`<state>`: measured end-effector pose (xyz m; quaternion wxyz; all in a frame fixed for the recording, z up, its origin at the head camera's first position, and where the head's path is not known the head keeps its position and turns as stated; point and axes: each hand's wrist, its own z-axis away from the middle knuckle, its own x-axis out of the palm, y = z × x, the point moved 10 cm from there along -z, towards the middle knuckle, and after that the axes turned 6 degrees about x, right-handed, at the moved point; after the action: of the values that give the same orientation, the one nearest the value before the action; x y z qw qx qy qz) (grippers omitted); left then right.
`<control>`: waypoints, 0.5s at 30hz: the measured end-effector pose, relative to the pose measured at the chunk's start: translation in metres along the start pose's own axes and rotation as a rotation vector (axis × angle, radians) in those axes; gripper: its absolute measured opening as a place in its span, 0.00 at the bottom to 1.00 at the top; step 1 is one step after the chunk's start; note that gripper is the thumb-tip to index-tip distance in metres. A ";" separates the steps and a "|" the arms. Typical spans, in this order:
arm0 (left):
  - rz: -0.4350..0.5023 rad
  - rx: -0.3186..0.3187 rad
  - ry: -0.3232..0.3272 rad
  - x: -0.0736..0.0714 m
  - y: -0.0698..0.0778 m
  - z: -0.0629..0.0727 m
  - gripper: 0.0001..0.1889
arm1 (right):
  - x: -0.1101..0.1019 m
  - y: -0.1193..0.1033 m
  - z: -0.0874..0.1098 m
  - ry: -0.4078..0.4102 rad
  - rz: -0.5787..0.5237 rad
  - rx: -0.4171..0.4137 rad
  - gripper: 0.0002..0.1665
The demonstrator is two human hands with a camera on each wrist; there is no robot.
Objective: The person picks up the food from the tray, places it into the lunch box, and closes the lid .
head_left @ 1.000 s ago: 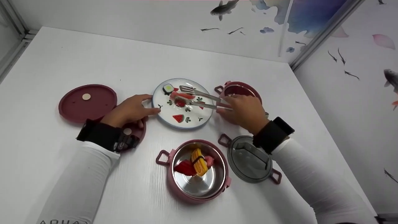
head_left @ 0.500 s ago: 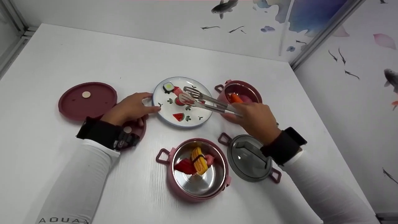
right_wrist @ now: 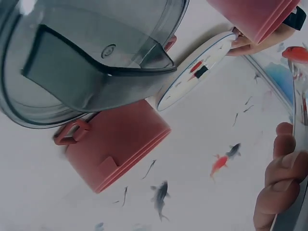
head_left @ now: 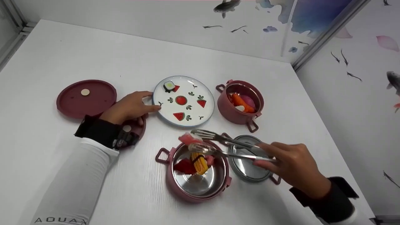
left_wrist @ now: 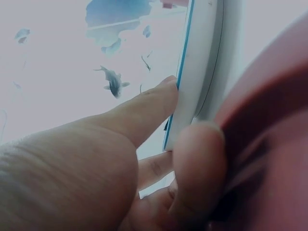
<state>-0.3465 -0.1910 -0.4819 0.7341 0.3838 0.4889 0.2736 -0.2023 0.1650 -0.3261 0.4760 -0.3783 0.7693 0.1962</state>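
My right hand [head_left: 297, 164] grips a pair of metal serving tongs [head_left: 231, 150]. Between the tong tips is a pink-and-white food piece [head_left: 189, 138], above the rear rim of the front pink pot [head_left: 197, 187]. Inside that pot lie a yellow food piece with a dark band [head_left: 199, 163], a red piece [head_left: 184, 166] and a small pink piece [head_left: 209, 160]. My left hand [head_left: 129, 107] holds the left rim of a watermelon-patterned plate [head_left: 195, 120] with thumb and fingers. A sushi roll [head_left: 169, 86] sits on the plate's upper left.
At the back right stands a second pink pot [head_left: 234, 112] with an orange carrot-like piece [head_left: 242, 101] inside. A grey see-through lid [head_left: 250, 170] lies under the tongs. Two dark red lids lie left, one large [head_left: 86, 101], one smaller [head_left: 139, 131] partly beneath my left hand.
The tongs have lifted the pink-and-white piece off the plate. My right hand has carried it toward me, over the front pot. My left hand stays at the plate.
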 end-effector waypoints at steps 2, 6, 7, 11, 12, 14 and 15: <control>0.001 0.000 -0.003 -0.001 0.001 0.000 0.41 | -0.003 -0.002 0.012 -0.004 -0.024 -0.013 0.30; -0.002 0.002 -0.001 -0.003 0.002 0.001 0.42 | -0.005 -0.004 0.026 -0.017 -0.023 -0.044 0.29; -0.003 0.002 0.000 -0.003 0.001 0.000 0.42 | -0.005 -0.005 0.028 -0.016 -0.014 -0.054 0.29; -0.012 0.002 -0.006 -0.002 -0.001 -0.001 0.42 | -0.003 -0.005 0.032 -0.021 -0.013 -0.065 0.29; -0.016 0.005 -0.008 -0.002 -0.002 -0.001 0.41 | -0.003 -0.005 0.032 -0.019 -0.014 -0.065 0.29; -0.018 0.006 -0.008 0.001 -0.003 -0.002 0.41 | -0.001 -0.004 0.034 -0.021 -0.013 -0.067 0.29; -0.021 0.006 -0.008 0.002 -0.004 -0.001 0.41 | -0.001 -0.004 0.034 -0.023 -0.011 -0.066 0.29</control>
<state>-0.3467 -0.1912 -0.4864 0.7378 0.3817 0.4908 0.2629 -0.1789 0.1856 -0.3414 0.4730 -0.3960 0.7547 0.2231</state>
